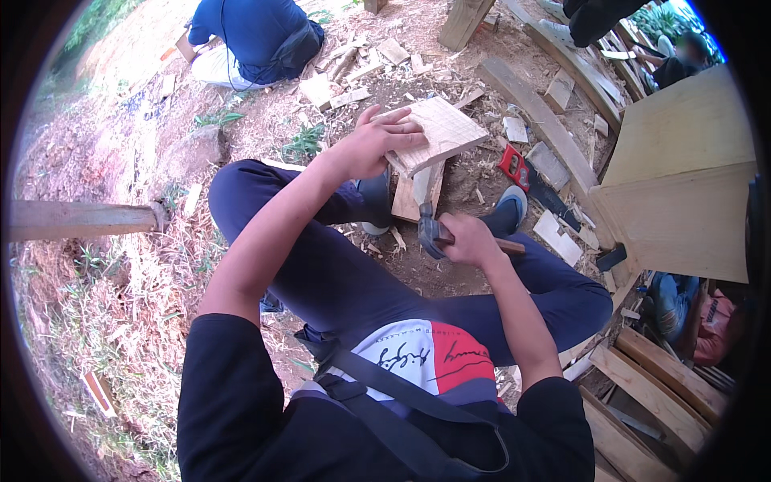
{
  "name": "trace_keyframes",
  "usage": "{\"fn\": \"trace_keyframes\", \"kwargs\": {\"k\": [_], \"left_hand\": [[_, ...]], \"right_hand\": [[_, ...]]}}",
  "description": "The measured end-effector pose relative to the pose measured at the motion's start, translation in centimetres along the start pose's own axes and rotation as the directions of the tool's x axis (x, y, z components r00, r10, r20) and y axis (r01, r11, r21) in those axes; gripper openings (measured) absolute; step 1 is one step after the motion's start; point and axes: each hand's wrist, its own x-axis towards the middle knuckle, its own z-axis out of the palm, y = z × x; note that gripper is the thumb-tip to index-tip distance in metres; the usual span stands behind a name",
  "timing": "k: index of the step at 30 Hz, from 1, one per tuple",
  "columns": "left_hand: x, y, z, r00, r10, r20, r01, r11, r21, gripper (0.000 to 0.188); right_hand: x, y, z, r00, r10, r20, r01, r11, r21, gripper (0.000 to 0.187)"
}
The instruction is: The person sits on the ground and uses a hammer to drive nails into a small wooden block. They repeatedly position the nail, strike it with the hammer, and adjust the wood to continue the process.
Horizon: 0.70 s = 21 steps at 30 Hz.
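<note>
My left hand (384, 143) holds a pale, flat wooden board (446, 131) by its left side, the fingers laid across its top face. The board is tilted above a piece of wood (407, 201) standing between my feet. My right hand (470, 239) is closed around a short wooden-handled tool with a metal head (431, 231), hammer-like or adze-like; its exact kind cannot be made out. The tool's head is below the board, apart from it. Part of its brown handle (511, 247) sticks out to the right of my fist.
A red-handled saw (526, 177) lies right of my foot. Long planks (540, 112) and wood scraps (321, 90) cover the ground ahead. A large plywood box (679, 185) stands at right, above stacked boards (650, 386). A person in blue (253, 36) sits far left; a post (80, 220) juts in.
</note>
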Motion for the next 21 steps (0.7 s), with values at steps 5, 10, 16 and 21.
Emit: {"fn": "trace_keyframes", "kwargs": {"k": [5,10,16,21], "left_hand": [[0.6,0.8,1.5,0.997,0.066,-0.052,-0.069,0.996,-0.056,0.071],[0.7,3.0,3.3,0.984,0.159,-0.084,-0.163,0.986,-0.037,0.069],[0.1,4.9,2.7,0.977,0.212,-0.036,-0.214,0.975,-0.065,0.068],[-1.7,4.0,0.8,0.992,0.123,0.032,-0.123,0.992,-0.027,0.069]], "right_hand": [[-5.5,-4.2,-11.8,0.927,-0.107,-0.36,0.079,0.993,-0.09,0.031],[-4.7,-6.9,-18.2,0.804,0.018,-0.595,-0.04,0.999,-0.025,0.032],[2.0,-12.6,-19.7,0.716,0.431,-0.55,-0.002,0.788,0.615,0.025],[5.3,-12.6,-19.1,0.799,0.341,-0.495,-0.043,0.854,0.518,0.033]]}}
